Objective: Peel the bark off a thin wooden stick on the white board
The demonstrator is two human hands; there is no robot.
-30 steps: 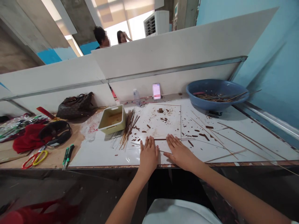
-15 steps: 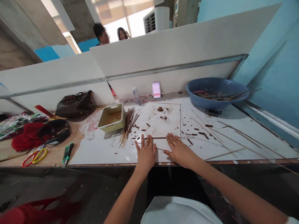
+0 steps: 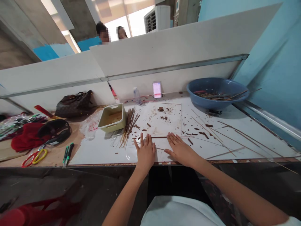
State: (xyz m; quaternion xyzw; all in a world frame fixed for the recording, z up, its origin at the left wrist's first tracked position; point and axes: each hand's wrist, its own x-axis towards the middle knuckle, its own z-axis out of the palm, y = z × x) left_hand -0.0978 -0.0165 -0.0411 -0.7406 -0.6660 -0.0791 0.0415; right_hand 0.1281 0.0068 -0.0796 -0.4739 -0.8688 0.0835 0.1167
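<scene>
My left hand [image 3: 145, 153] lies palm down near the front edge of the white board, its fingers stretched out. My right hand [image 3: 181, 150] rests flat beside it, fingers pointing away and thumb apart. Between the two sets of fingertips runs a thin brown stick [image 3: 160, 137]; its ends pass under or beside the fingers, and I cannot tell how they touch. Past it is a white sheet [image 3: 150, 114] with a brown lump [image 3: 161, 109] and dark crumbs. A bundle of thin sticks [image 3: 129, 125] lies left of the hands.
Left stand a pale green tub [image 3: 105, 128], a handbag [image 3: 74, 105], scissors [image 3: 39, 158] and green-handled cutters [image 3: 68, 153]. A blue basin [image 3: 216, 94] holding sticks stands back right, near long loose sticks [image 3: 254, 139]. A phone [image 3: 157, 90] leans against the partition; two people are beyond.
Both hands stay flat in nearly the same place. More of the brown stick shows between the fingertips, and the view has shifted slightly.
</scene>
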